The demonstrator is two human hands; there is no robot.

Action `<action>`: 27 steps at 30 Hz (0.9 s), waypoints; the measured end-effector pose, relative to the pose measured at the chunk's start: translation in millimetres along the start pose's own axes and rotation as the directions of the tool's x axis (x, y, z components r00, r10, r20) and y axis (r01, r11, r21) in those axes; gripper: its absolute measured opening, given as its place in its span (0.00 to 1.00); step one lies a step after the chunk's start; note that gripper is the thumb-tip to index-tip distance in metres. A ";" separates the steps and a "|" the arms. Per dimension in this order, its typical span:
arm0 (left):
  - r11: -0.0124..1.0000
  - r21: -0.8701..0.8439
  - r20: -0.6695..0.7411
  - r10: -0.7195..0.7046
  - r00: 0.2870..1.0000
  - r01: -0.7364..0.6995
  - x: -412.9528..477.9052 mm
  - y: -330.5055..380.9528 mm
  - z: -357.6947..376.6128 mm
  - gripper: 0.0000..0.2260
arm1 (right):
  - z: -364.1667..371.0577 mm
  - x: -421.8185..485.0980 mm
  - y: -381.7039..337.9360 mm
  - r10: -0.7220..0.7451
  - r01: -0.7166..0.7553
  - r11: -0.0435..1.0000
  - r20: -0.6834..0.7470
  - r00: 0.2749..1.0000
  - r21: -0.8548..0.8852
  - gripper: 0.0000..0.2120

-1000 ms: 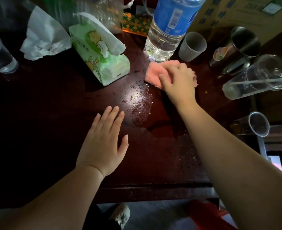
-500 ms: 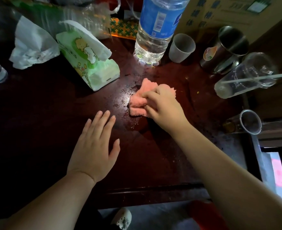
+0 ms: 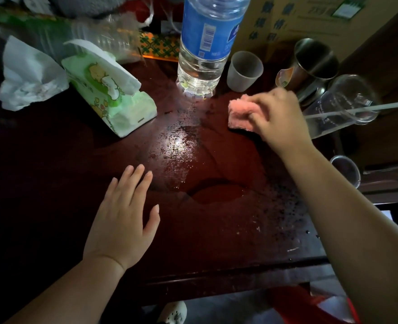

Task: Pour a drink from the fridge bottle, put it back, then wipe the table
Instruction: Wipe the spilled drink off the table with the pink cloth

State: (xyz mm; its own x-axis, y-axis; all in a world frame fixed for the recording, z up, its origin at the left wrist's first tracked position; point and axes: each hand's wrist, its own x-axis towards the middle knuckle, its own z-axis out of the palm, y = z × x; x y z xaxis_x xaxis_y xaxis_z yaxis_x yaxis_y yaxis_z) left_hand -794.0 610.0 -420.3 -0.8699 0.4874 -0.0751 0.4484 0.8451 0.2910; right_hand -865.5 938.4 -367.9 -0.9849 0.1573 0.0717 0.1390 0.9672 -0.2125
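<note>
My right hand point(image 3: 278, 118) grips a pink cloth point(image 3: 241, 113) and presses it on the dark wooden table point(image 3: 52, 174), right of the big water bottle's base. The bottle point(image 3: 205, 43) has a blue label and stands upright at the back centre. A wet, shiny smear point(image 3: 179, 150) covers the table's middle, with a darker puddle edge point(image 3: 214, 190) nearer me. My left hand point(image 3: 125, 216) rests flat on the table with its fingers straight, left of the wet patch.
A green tissue pack point(image 3: 109, 99) and crumpled white tissue point(image 3: 27, 76) lie at the back left. A small grey cup point(image 3: 244, 71), a steel cup point(image 3: 310, 64), a clear plastic cup with a straw point(image 3: 340, 106) and another small glass point(image 3: 345, 169) crowd the right side. A cardboard box point(image 3: 310, 15) stands behind.
My right hand has carried the pink cloth from the table's centre back toward the far right, beside the cups. The left hand stays flat in place.
</note>
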 end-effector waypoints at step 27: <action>1.000 -0.024 -0.044 0.006 0.999 -0.007 -0.3 -0.5 4.5 0.28 | 37.3 -115.2 -68.8 0.412 -0.394 0.884 0.022 0.911 -0.249 0.22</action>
State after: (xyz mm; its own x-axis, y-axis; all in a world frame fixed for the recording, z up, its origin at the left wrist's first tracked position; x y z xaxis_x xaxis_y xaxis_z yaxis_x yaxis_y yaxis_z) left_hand -793.1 610.4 -424.7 -0.8756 0.4820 -0.0313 0.4491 0.8363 0.3145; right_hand -765.4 846.3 -397.9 -0.8419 0.5378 -0.0441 0.5371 0.8431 0.0266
